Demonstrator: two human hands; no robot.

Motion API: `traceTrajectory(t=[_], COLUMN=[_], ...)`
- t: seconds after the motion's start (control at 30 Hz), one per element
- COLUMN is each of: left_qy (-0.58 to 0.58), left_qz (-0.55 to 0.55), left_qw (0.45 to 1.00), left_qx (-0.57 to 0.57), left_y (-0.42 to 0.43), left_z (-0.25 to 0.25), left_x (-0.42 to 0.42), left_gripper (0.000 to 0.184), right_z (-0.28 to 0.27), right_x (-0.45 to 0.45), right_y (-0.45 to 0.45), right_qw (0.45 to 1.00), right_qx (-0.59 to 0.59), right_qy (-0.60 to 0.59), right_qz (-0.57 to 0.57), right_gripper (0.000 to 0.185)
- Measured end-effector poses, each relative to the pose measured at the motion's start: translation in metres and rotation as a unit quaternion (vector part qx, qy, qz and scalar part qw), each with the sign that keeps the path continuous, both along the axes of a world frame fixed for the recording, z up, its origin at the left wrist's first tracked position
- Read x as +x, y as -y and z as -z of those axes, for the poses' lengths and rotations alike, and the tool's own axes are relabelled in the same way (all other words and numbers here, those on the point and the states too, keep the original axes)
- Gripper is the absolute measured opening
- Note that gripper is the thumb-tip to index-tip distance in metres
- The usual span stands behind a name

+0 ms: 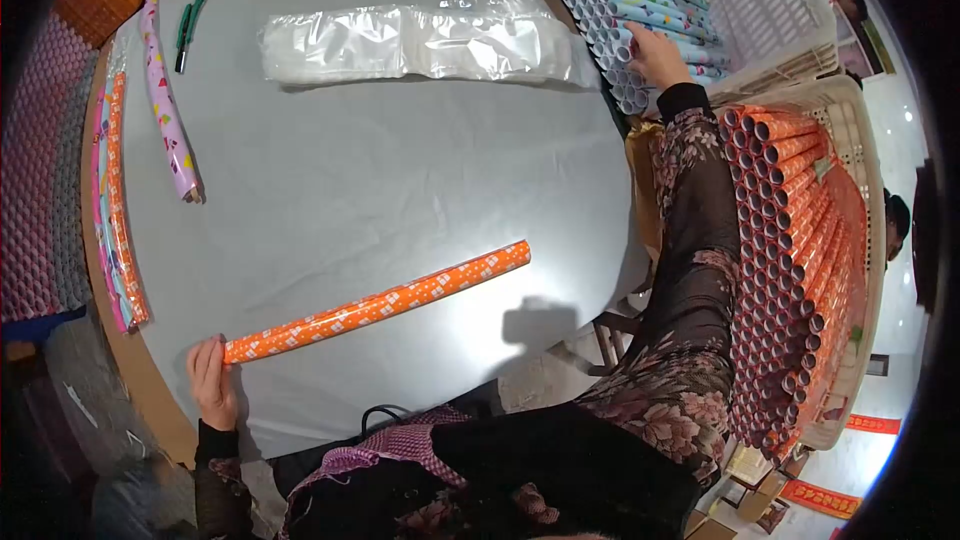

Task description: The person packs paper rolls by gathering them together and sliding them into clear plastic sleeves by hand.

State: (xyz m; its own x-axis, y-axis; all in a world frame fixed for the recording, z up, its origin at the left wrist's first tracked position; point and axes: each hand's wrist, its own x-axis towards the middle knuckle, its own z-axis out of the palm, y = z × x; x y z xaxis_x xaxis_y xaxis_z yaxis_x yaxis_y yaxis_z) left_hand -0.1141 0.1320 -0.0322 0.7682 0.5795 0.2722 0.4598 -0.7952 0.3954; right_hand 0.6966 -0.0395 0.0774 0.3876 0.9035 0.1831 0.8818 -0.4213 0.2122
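Note:
On the grey table lies an orange wrapping paper roll (385, 302) with a white pattern, slanting up to the right. My left hand (211, 385) is closed around its left end. Out to the right, my right hand (660, 58) reaches into a stack of light blue patterned wrapping paper rolls (655, 0). Its fingers grip the open end of one blue roll (622, 52), which still lies among the others.
Clear plastic sleeves (420, 44) lie across the table's far side. A pink roll (165, 90), a dark green pen-like cutter (187, 32) and a bundle of wrapped rolls (120, 200) lie at left. Orange rolls (790, 240) fill a cream crate (850, 140) beside my right arm.

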Motion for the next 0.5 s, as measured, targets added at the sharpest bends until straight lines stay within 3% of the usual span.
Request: traceTrajectory(t=[0.27, 0.4, 0.5], left_qy=[0.011, 0.007, 0.022], left_qz=[-0.013, -0.009, -0.001], left_qw=[1.000, 1.000, 0.999], left_qx=[0.008, 0.012, 0.029], left_y=[0.000, 0.000, 0.001], left_z=[0.003, -0.002, -0.004], left_x=[0.001, 0.005, 0.007], left_gripper=[0.036, 0.036, 0.037], right_z=[-0.022, -0.025, -0.025], right_x=[-0.013, -0.015, -0.014], right_y=[-0.017, -0.022, -0.019], right_qw=[0.979, 0.970, 0.978], right_qx=[-0.190, -0.228, -0.199], right_qy=[0.031, 0.020, 0.029], right_qz=[0.070, 0.086, 0.062], right_gripper=[0.076, 0.079, 0.064])
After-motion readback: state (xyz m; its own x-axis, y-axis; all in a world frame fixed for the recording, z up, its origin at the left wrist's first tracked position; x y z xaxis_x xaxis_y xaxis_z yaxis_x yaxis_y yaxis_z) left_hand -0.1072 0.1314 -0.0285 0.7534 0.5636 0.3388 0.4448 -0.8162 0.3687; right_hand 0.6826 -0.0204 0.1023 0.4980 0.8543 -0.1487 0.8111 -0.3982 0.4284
